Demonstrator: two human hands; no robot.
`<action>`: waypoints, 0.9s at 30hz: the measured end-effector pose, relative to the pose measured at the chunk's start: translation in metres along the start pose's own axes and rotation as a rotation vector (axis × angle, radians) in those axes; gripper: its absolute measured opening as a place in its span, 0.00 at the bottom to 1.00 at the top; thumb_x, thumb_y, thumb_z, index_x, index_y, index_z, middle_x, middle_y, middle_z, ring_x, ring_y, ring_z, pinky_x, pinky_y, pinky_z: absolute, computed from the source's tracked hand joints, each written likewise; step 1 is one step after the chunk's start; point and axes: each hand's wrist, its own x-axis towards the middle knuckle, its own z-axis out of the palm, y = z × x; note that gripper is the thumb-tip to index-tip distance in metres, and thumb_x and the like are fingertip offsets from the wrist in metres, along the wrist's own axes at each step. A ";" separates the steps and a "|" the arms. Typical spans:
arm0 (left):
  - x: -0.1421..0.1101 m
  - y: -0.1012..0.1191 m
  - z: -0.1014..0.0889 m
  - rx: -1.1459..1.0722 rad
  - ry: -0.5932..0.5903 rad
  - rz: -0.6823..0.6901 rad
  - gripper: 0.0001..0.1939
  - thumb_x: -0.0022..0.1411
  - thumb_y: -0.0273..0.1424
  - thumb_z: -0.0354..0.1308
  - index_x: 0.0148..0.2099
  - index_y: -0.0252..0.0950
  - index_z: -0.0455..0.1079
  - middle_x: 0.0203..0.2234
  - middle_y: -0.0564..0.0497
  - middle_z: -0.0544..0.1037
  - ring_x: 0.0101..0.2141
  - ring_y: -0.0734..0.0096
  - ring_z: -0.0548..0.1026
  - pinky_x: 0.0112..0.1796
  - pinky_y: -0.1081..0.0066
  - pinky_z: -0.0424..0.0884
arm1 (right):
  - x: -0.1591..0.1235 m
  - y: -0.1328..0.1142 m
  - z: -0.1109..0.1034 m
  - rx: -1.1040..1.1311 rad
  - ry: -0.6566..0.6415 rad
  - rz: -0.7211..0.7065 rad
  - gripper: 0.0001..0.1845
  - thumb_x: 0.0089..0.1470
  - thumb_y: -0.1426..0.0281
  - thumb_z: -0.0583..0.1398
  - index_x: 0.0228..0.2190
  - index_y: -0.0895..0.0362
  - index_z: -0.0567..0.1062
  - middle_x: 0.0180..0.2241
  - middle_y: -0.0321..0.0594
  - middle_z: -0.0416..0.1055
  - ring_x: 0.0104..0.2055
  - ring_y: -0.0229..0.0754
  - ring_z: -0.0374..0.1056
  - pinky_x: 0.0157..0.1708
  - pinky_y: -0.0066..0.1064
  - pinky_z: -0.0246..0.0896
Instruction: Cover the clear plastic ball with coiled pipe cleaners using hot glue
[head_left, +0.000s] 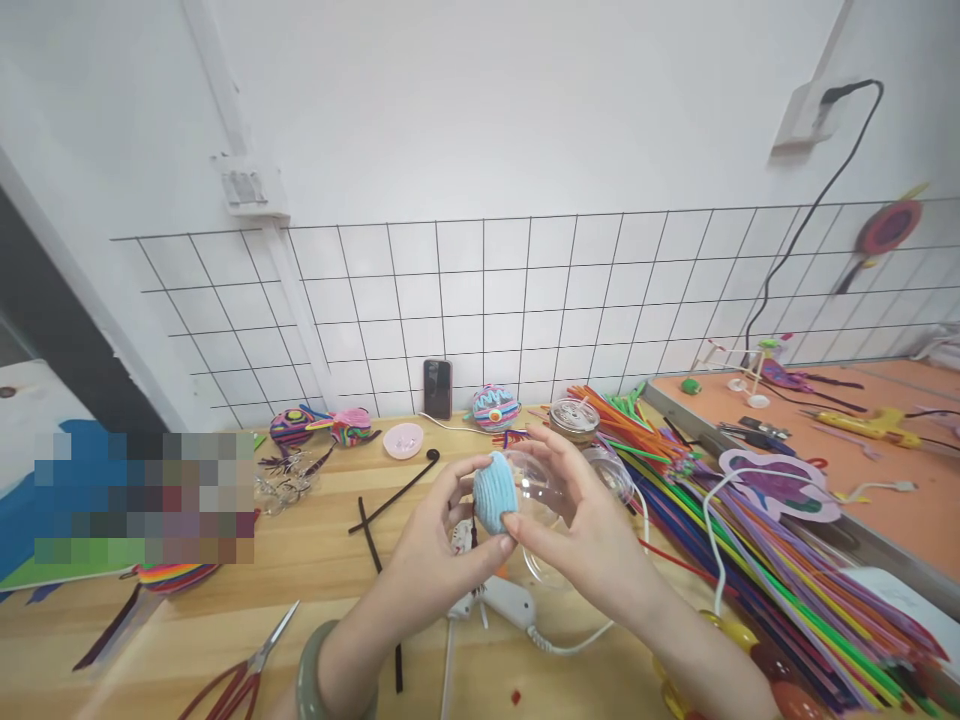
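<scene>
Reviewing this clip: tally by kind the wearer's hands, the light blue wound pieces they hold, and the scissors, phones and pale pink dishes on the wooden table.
Hands (left hand, right hand): 2
Light blue wound piece: 1
Red-handled scissors: 1
Phone: 1
Pale pink dish: 1
Total: 6

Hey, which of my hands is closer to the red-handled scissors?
Your left. The left hand is beyond and to the right of the scissors, holding the light-blue wound piece; the right hand is farther right, past that piece.
</scene>
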 end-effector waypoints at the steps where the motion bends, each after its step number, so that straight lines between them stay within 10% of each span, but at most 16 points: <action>1: 0.000 0.000 0.000 -0.005 0.001 -0.016 0.26 0.56 0.29 0.62 0.55 0.41 0.58 0.53 0.43 0.69 0.50 0.63 0.73 0.50 0.62 0.70 | 0.000 0.001 0.001 0.001 -0.003 0.003 0.40 0.41 0.71 0.64 0.56 0.50 0.58 0.55 0.46 0.62 0.59 0.50 0.60 0.60 0.50 0.55; 12: 0.002 -0.004 0.002 0.039 0.070 0.041 0.25 0.53 0.26 0.63 0.51 0.40 0.58 0.53 0.45 0.66 0.48 0.64 0.73 0.48 0.63 0.72 | -0.003 0.007 0.002 -0.062 -0.063 -0.050 0.44 0.42 0.75 0.62 0.59 0.48 0.55 0.59 0.45 0.58 0.64 0.49 0.55 0.63 0.50 0.49; 27: -0.002 -0.014 -0.007 0.563 0.201 0.684 0.30 0.54 0.19 0.58 0.57 0.43 0.57 0.56 0.38 0.66 0.58 0.55 0.65 0.53 0.49 0.68 | -0.004 0.010 -0.017 -0.089 -0.263 -0.294 0.53 0.52 0.72 0.66 0.65 0.36 0.39 0.68 0.36 0.43 0.69 0.48 0.41 0.66 0.51 0.41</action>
